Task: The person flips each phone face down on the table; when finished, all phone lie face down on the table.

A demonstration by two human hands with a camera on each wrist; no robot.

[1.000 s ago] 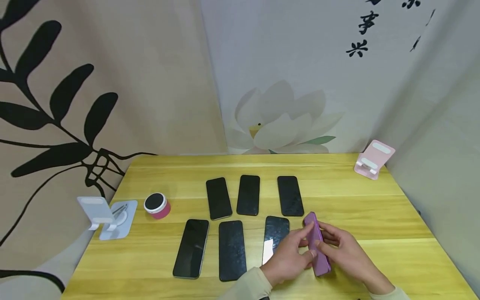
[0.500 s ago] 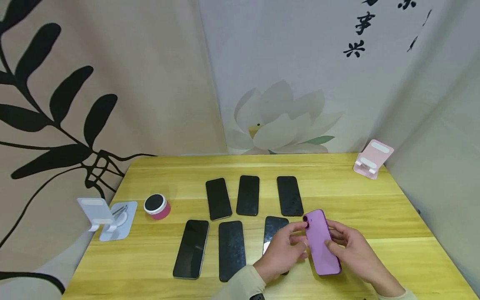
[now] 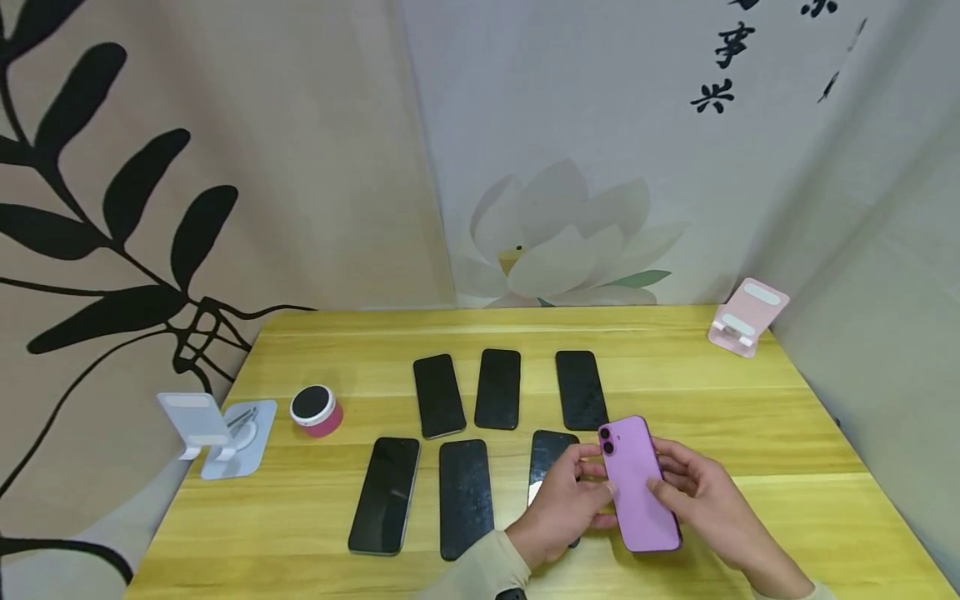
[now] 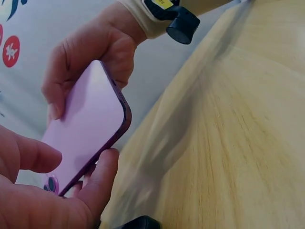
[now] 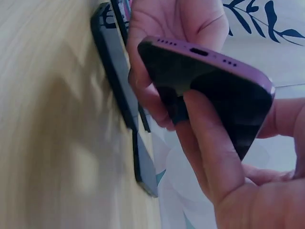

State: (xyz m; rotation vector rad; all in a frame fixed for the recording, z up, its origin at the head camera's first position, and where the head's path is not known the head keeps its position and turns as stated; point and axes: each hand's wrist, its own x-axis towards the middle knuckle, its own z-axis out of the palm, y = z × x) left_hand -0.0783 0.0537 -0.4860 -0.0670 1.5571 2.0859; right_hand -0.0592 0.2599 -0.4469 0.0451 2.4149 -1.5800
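A purple smartphone (image 3: 641, 487) is held raised over the right side of the table, its back and two camera lenses turned up in the head view. My right hand (image 3: 701, 504) grips its right edge, thumb on the back and fingers beneath. My left hand (image 3: 562, 504) holds the left edge, thumb and fingers near the camera end. From below, the right wrist view shows the phone's dark screen (image 5: 224, 102) with right-hand fingers (image 5: 209, 138) against it and the charging port end tilted up. A dark smartphone (image 3: 550, 454) lies partly hidden under my left hand.
Several black smartphones (image 3: 465, 500) lie face up in two rows on the wooden table (image 3: 360, 342). A pink jar with a black-topped lid (image 3: 317, 410) and a light blue phone stand (image 3: 251, 450) are at left. A pink phone stand (image 3: 748, 317) stands at the back right corner.
The purple phone has turned from edge-on to showing its full back, camera lenses now visible. My left hand has shifted slightly left; both hands stay on the phone.
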